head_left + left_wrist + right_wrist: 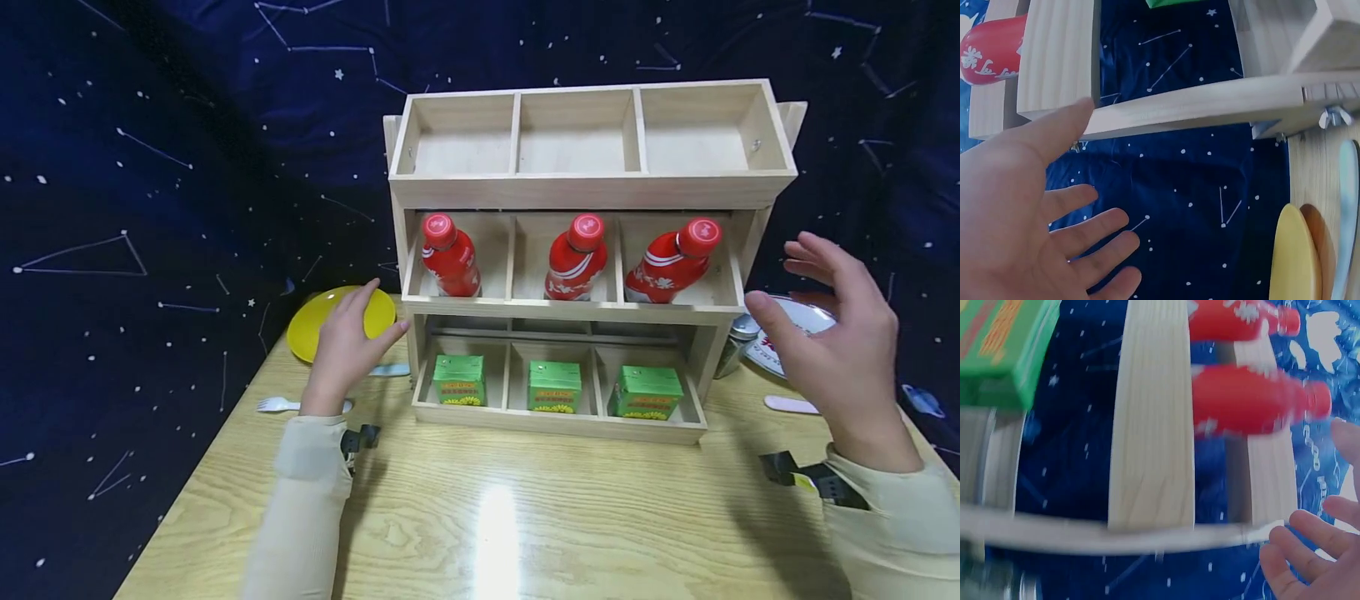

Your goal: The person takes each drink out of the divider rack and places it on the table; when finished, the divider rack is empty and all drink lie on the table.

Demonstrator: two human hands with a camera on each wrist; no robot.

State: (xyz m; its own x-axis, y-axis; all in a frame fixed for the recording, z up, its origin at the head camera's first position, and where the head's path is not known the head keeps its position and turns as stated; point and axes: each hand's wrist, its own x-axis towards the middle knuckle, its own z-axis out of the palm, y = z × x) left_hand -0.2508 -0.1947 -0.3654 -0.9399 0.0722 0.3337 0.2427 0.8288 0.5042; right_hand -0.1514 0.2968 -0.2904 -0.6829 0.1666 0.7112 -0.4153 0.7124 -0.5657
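Note:
A wooden three-tier shelf point(585, 193) stands on the table. Its middle tier holds red bottles: a left one point(453, 260), a middle one point(576, 260) and a right one point(671, 262) that leans right. In the bottom tier sit green boxes, one per compartment: left point(460, 380), middle point(554, 387), right point(648, 392). My left hand point(345, 346) is at the shelf's left side, thumb by the frame; whether it touches is unclear. In the left wrist view its fingers are spread and hold nothing. Off the right side, my right hand point(840, 342) is raised with fingers apart, holding nothing.
A yellow plate point(307, 323), a white fork point(277, 404) and a light blue utensil point(390, 369) lie left of the shelf. To its right are a glass jar point(735, 343), a white patterned plate point(802, 321) and a pale utensil handle point(791, 405). Dark star-patterned cloth hangs behind.

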